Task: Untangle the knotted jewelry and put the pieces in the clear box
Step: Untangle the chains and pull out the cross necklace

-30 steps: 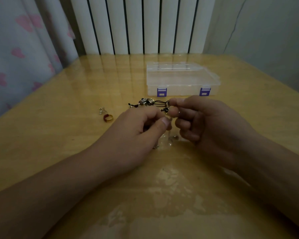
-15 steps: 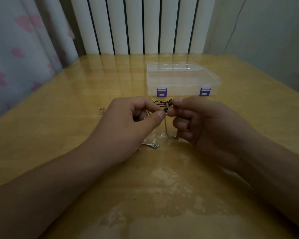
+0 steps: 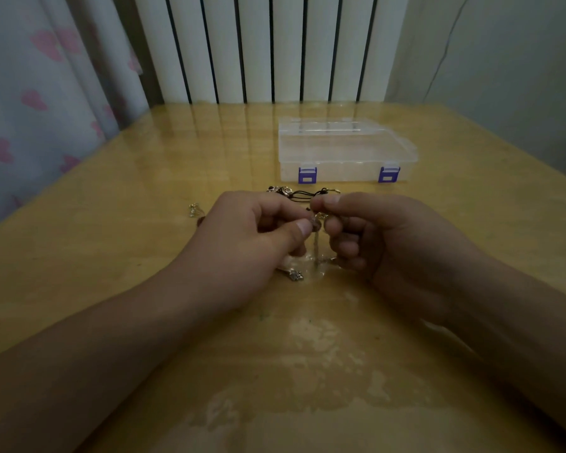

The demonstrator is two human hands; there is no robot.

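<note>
Presently, item one: knotted jewelry [image 3: 311, 204], a tangle of black cord, metal charms and fine chain, held above the worktop [image 3: 111, 256] between both hands. Left hand [image 3: 242, 243]: fingers curled, thumb and forefinger pinching the tangle at its near side. Right hand [image 3: 383, 237]: fingers curled, thumb tip pressed on the same knot from the opposite side, presumably so the two grips can pull strands apart. A thin chain appears to hang down from the knot toward the worktop; dim light makes this uncertain. Item two: clear box [image 3: 347, 152], lid closed, purple latches facing the person, just beyond the hands. Item three: small loose pieces [image 3: 195, 210] lie left of the left hand.
</note>
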